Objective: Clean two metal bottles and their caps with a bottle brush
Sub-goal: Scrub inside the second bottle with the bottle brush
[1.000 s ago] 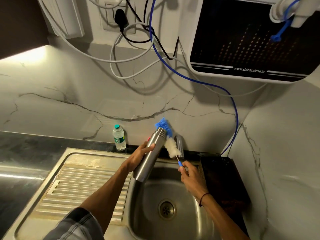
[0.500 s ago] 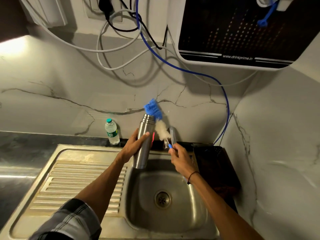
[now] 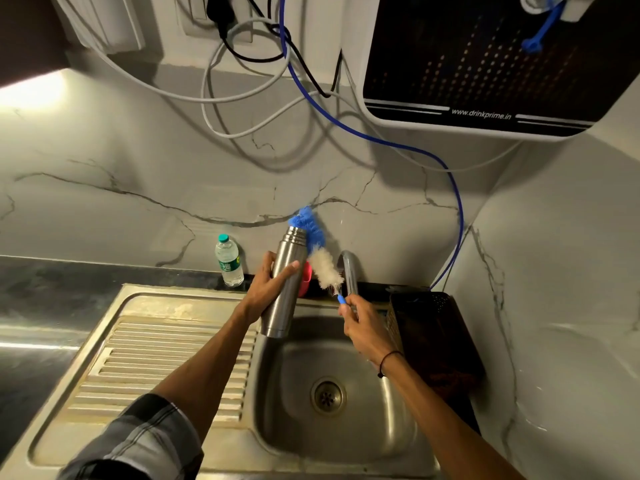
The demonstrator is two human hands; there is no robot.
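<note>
Above steel sink (image 3: 398, 427): left hand (image 3: 268, 289) wrapped round metal bottle (image 3: 285, 282), mouth at 12 o'clock. Right hand (image 3: 360, 322) pinching bottle brush (image 3: 320, 258) handle, blue tip beside bottle mouth. Plastic water bottle (image 3: 228, 261) on counter (image 3: 69, 275) at 9 o'clock.

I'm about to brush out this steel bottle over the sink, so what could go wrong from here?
1. The bottle brush sits beside the metal bottle, not in its mouth; a missed push could flick water at the wall socket and cables above.
2. The left hand grips the smooth bottle alone; if wet, it may slip into the sink.
3. The right hand holds only the handle's end, so the brush may wobble.
</note>
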